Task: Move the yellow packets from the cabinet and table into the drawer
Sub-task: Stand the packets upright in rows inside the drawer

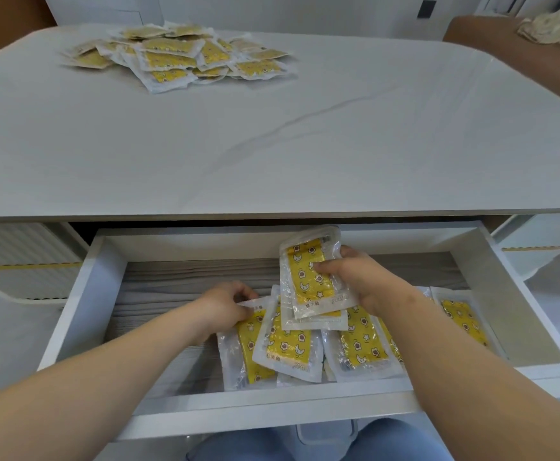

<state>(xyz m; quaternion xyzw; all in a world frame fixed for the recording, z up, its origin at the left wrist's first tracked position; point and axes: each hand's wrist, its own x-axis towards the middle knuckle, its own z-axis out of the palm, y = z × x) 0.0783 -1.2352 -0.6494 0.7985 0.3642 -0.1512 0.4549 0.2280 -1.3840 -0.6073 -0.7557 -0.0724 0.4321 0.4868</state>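
Note:
The white drawer (82, 294) under the table stands pulled out. Several yellow packets (361, 344) in clear wrap lie in a row along its wooden floor. My right hand (361, 277) holds up a small stack of yellow packets (308, 281) above the row, thumb pressed on the front one. My left hand (225, 306) pinches the top edge of the leftmost packet (248, 354) lying in the drawer. A heap of several more yellow packets (175, 54) sits on the far left of the white table (272, 144).
The left part of the drawer floor (172, 294) holds nothing. A brown chair back (521, 54) with patterned cloth stands at the far right of the table. White fluted cabinet fronts (15, 257) flank the drawer. My blue-trousered legs show below the drawer front.

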